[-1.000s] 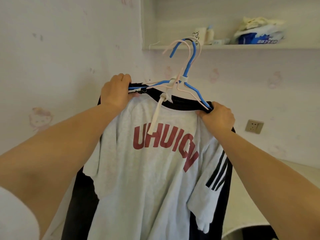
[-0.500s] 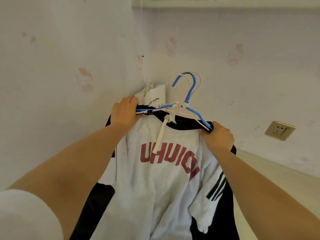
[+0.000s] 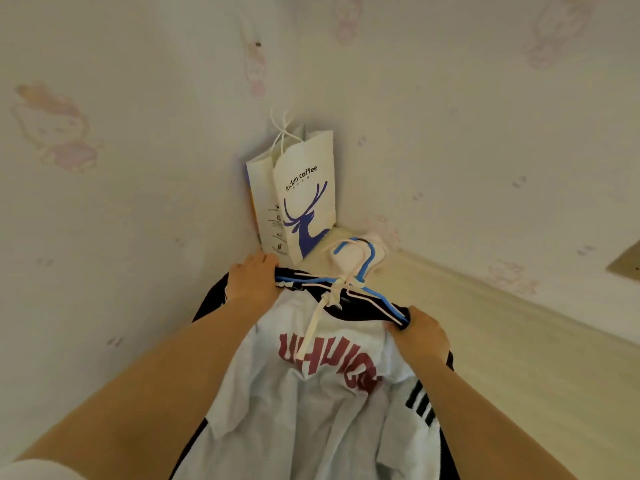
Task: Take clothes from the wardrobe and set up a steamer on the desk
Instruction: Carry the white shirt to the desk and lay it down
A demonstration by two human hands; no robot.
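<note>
A white T-shirt [image 3: 311, 403] with red letters and black sleeve stripes hangs over a black garment [image 3: 360, 304] on blue and white hangers [image 3: 349, 284]. My left hand [image 3: 254, 277] grips the left ends of the hangers and the clothes' shoulder. My right hand [image 3: 420, 336] grips the right ends. The clothes lie low over the cream desk [image 3: 519, 358], their lower part spreading toward me. The hanger hooks point at the desk's corner. No steamer is in view.
A white paper coffee bag [image 3: 304, 199] with a blue deer stands in the wall corner on the desk. A white object [image 3: 377, 252] lies behind the hanger hooks. A wall socket [image 3: 625, 261] shows at the right edge.
Both hands have lowered the hangers and clothes toward the desk corner. The view has tilted down, so the shelf left the frame and the paper bag came into full sight.
</note>
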